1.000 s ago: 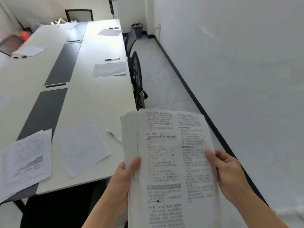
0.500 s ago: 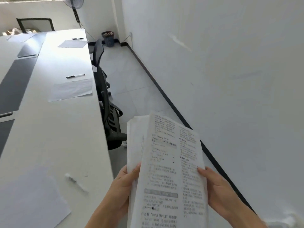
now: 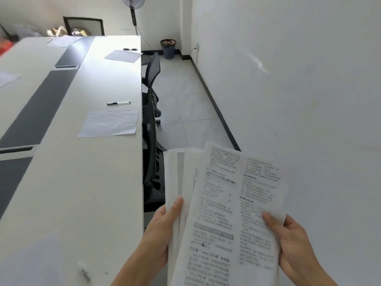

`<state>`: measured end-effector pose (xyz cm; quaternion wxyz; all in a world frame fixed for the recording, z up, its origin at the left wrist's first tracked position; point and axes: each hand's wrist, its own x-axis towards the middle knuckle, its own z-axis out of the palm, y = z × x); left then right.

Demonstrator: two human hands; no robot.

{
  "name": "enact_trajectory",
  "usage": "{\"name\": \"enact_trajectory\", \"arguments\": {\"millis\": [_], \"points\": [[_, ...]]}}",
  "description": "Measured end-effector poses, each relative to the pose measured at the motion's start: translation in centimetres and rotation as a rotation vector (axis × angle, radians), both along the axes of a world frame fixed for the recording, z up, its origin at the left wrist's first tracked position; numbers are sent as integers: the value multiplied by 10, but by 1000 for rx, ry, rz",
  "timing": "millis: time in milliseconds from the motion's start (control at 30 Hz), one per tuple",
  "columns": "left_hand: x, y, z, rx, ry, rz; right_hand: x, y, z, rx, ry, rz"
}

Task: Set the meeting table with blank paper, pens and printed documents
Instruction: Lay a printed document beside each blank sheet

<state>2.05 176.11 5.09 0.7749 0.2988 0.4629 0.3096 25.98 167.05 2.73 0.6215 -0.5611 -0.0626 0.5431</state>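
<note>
Holding the printed documents [image 3: 226, 213] stack near-right off the surface [image 3: 86, 182], left hand [image 3: 158, 234] and right hand [image 3: 292, 244] both closing grip on its edges; should peel one copy beside the blank paper [image 3: 109, 123].

Thin white paper, matt and slightly creased, is seen in the printed documents [image 3: 233, 205], black text printed in columns on the top sheet. A smooth white tabletop with a faint sheen is shown on the meeting table [image 3: 86, 182], and matt dark grey panels [image 3: 41, 112] are set down its middle. A blank sheet [image 3: 109, 123] of faintly wrinkled matt paper lies on it. A pen [image 3: 118, 103] of clear and black plastic is made out. Black plastic and mesh are seen in the chair [image 3: 153, 129]. Smooth pale tiles cover the floor [image 3: 185, 104].
</note>
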Motion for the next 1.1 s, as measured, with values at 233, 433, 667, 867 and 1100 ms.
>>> {"name": "enact_trajectory", "arguments": {"millis": [233,433,667,867,1100], "points": [[24,84,-10,-58,22,239,49,136,-19,-18,96,235],[55,153,-3,-81,-26,433,80,266,-17,-68,139,537],[46,194,-13,-190,-34,755,57,372,-30,-204,274,921],[2,242,-31,-185,-41,995,8,467,-45,-174,89,1032],[-68,297,-27,-103,-93,1171,-63,587,-21,-41,-66,1107]]}}
